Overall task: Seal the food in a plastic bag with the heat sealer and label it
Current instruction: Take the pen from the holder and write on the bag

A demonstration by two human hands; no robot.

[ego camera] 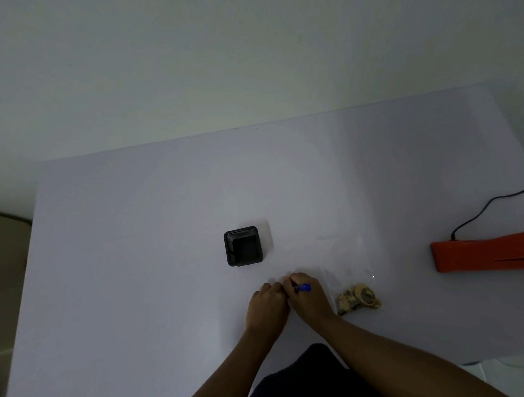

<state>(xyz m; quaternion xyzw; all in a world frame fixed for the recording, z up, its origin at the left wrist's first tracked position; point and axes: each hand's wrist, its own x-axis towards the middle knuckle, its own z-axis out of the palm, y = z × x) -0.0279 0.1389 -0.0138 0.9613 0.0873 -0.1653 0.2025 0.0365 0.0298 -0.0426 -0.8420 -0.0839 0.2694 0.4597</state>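
My right hand (306, 298) grips a blue pen (302, 288) near the table's front middle, tip pointing left. My left hand (267, 304) lies right beside it with fingers curled, touching the right hand; what it holds or presses, perhaps a small label, is too faint to tell. A clear plastic bag (351, 272) lies just right of my hands, with brownish food (359, 298) in its near end. The orange heat sealer (490, 252) sits at the far right with its black cord (490, 205) running off the table.
A black square holder (243, 246) stands on the white table (134, 271) behind my hands. A wall rises behind the table. My dark clothing shows at the bottom edge, and the table's left edge drops to a dim floor.
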